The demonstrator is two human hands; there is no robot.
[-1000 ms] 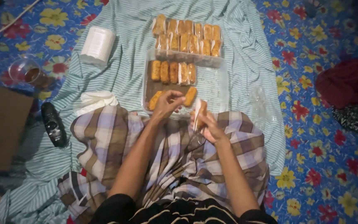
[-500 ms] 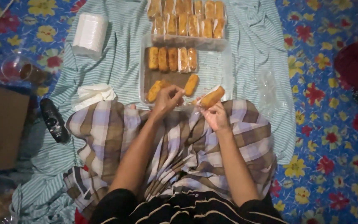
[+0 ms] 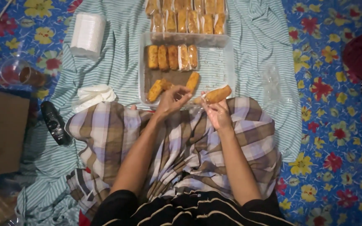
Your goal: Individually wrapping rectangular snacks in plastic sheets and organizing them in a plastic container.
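Observation:
My right hand [image 3: 217, 112] grips a golden fried roll [image 3: 218, 94] in a thin clear plastic wrapper, just over the near edge of a clear plastic tray [image 3: 227, 54]. My left hand [image 3: 170, 100] pinches the wrapper's loose end beside it. The tray holds a row of fried rolls [image 3: 172, 57], some wrapped, and two loose ones [image 3: 161, 88] near my left hand. Beyond the tray lie several wrapped rolls [image 3: 187, 16] in rows. A checked cloth [image 3: 177, 142] covers my lap.
A striped teal cloth [image 3: 122, 50] lies over a blue floral mat [image 3: 336, 134]. At the left are a stack of white lids or cups [image 3: 88, 34], a crumpled white plastic bag [image 3: 92, 95], a black bottle-like object [image 3: 54, 122], a glass [image 3: 19, 73] and a brown box [image 3: 1, 129].
My right hand turned the wrapped roll from upright to lying crosswise, and my left hand moved from the tray's loose rolls over to the wrapper. The view shifted nearer.

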